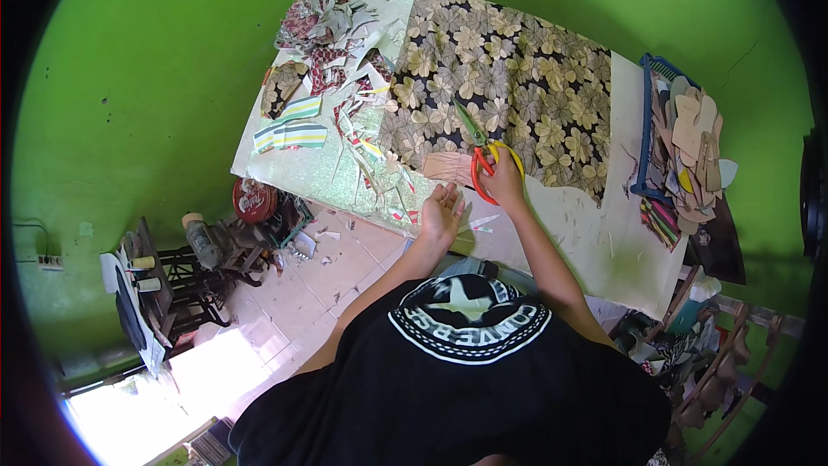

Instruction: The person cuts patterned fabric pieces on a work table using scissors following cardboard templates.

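Observation:
My right hand (503,179) grips a pair of scissors (471,124) with one red and one yellow handle loop. Their blades point away from me and lie over a dark floral fabric (552,95) with beige flowers. A light brown pattern piece (443,166) rests on the near edge of that fabric, just left of the scissors. Below this piece, my left hand (442,210) is palm up at the table's near side, its fingers loosely bent and apart, with nothing visible in them.
Striped offcuts (293,135), red patterned scraps (328,71) and a crumpled scrap pile (315,22) cover the left of the white table (565,223). At right stands a blue basket (642,125) heaped with pattern pieces (694,134). A sewing machine stand (185,280) is on the floor at left.

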A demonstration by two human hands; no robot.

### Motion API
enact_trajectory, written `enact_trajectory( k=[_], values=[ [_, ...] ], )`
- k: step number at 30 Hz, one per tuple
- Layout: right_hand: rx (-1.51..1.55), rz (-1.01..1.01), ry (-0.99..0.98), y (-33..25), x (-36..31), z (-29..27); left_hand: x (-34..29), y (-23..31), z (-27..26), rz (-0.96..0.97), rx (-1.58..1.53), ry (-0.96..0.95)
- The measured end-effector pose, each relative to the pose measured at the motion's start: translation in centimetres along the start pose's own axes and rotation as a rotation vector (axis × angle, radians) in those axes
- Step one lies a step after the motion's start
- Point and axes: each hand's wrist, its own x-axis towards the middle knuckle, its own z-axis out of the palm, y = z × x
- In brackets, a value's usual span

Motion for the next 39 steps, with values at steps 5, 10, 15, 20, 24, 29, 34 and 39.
enact_trajectory(
  k=[5,10,15,20,24,29,34,39],
  values=[
    [0.004,0.006,0.007,0.2,-0.1,0.1,0.7,0.3,0.5,-0.03,0.028,0.037],
    [0.007,0.036,-0.005,0.1,0.0,0.1,1.8,1.3,0.2,-0.074,0.091,0.043],
    [0.002,0.015,-0.011,0.3,0.0,0.0,1.7,1.0,0.5,-0.028,0.165,0.061],
    [0.042,0.047,-0.036,-0.1,0.1,-0.3,2.8,0.6,-0.1,0.056,0.109,0.068],
    [0.037,0.046,-0.056,-0.3,0.3,-0.5,2.9,0.1,-0.1,0.189,0.089,0.037],
    [0.037,0.055,-0.07,-0.2,0.3,-0.7,3.7,-0.2,-0.3,0.307,0.091,0.062],
    [0.06,0.047,-0.059,-0.4,0.4,-0.7,5.0,-0.2,-1.3,0.325,0.195,0.061],
    [0.092,0.098,-0.089,-0.4,0.5,-0.9,4.6,-0.5,-1.1,0.38,0.099,0.109]
  ],
)
